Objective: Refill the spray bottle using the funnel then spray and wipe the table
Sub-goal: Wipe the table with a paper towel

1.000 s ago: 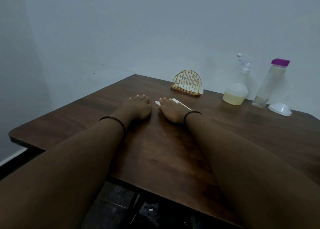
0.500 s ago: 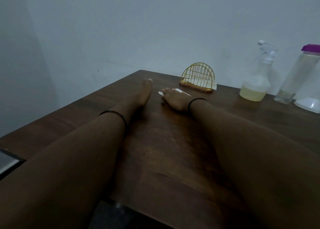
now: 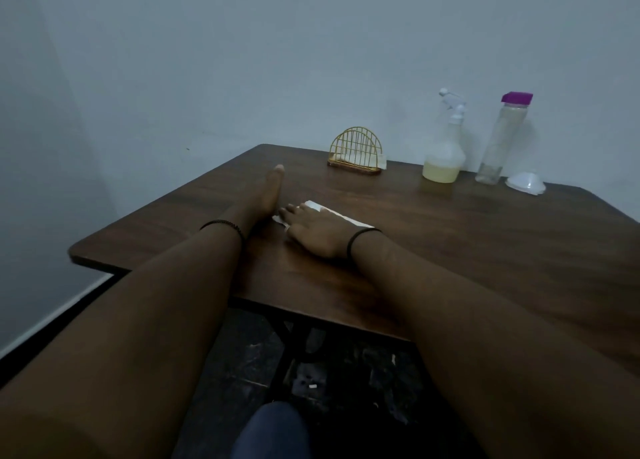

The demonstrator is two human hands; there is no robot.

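My right hand [image 3: 313, 231] lies flat, palm down, on a white folded tissue [image 3: 341, 215] in the middle of the dark wooden table [image 3: 485, 250]. My left hand [image 3: 265, 193] stands on its edge just left of it, fingers straight and together, holding nothing. At the back right a clear spray bottle [image 3: 445, 146] with a white trigger head holds a little yellowish liquid. Beside it stands a tall clear bottle [image 3: 502, 139] with a purple cap, almost empty. A white funnel [image 3: 525, 183] rests wide end down at the far right.
A gold wire napkin holder [image 3: 356, 155] stands at the table's back edge against the pale wall. The table's near edge [image 3: 311, 314] crosses under my forearms, with dark floor and table legs below. My knee in blue fabric [image 3: 273, 431] shows at the bottom.
My left hand has turned from flat on the table onto its edge. My right hand stays pressed on the tissue. The camera has swung, shifting the bottles across the view.
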